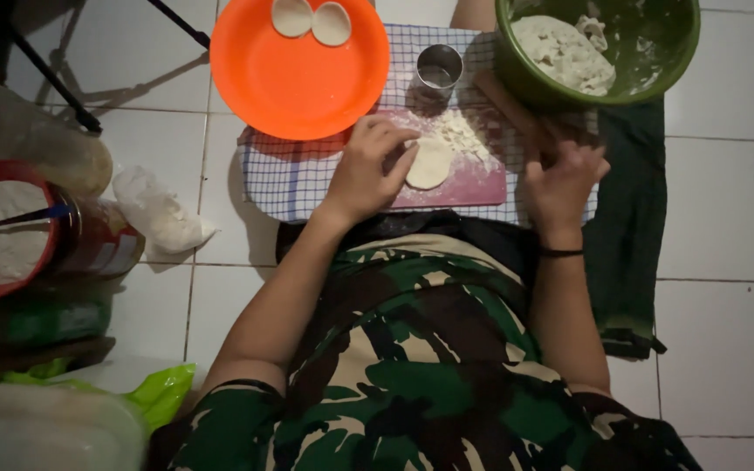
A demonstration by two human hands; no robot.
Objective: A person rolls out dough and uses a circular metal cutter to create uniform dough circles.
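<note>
Inspector: Item one, the dough round [429, 163]. It lies flat on the pink board [473, 187], floured, at the board's near left part. The left hand [368, 170] rests its fingertips on the round's left edge, fingers curled but closed on nothing; it touches rather than lifts.

Clerk: And the right hand [562, 181]?

Inspector: At the board's right end, fingers bent over the wooden rolling pin [508, 105]. Whether it truly grasps the pin I cannot tell; the fingers hide the contact.

Clerk: Surroundings?

Inspector: Loose flour and scraps [464, 133] lie just beyond the round. A metal cup [438, 68] stands past the board on the checked cloth [281, 179]. The orange plate [298, 74] holds two finished rounds [311, 19] at its far rim. The green bowl [678, 52] holds a good mass of unworked dough [565, 52].

Clerk: Progress?

Inspector: By my judgement, early. Two rounds plated, a third cut and on the board, and most of the dough in the bowl not yet shaped.
</note>
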